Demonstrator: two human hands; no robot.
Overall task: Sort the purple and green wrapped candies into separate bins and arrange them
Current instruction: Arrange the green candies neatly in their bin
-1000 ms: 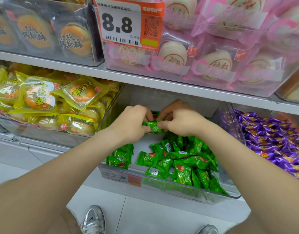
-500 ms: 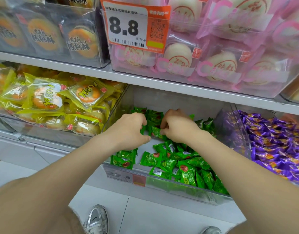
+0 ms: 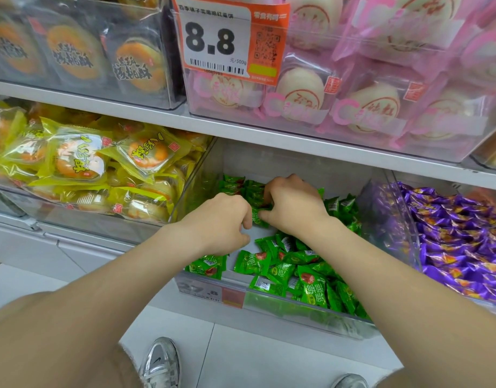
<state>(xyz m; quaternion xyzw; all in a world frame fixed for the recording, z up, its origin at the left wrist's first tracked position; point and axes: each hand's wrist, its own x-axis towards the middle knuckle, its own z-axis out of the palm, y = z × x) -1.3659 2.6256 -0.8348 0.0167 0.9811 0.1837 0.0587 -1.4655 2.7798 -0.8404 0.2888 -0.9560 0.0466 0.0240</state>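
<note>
A clear bin [image 3: 302, 310] on the lower shelf holds several green wrapped candies [image 3: 286, 264], loose at the front and stacked at the back [image 3: 235, 184]. Both hands reach into it. My left hand [image 3: 221, 222] and my right hand [image 3: 293, 204] meet over one green candy [image 3: 259, 217], each with curled fingers pinching an end of it, low by the back stack. To the right, a second clear bin [image 3: 389, 219] is full of purple wrapped candies [image 3: 459, 242].
A bin of yellow-wrapped pastries [image 3: 81, 163] stands to the left. The shelf above [image 3: 269, 137] carries dark-wrapped cakes [image 3: 73, 54], pink-wrapped buns [image 3: 361, 107] and an 8.8 price tag [image 3: 230, 37]. My silver shoes [image 3: 160, 362] show on the white floor below.
Both hands carried the green candy from above the middle of the bin down and back toward the stacked row at the rear. The camera tilted slightly.
</note>
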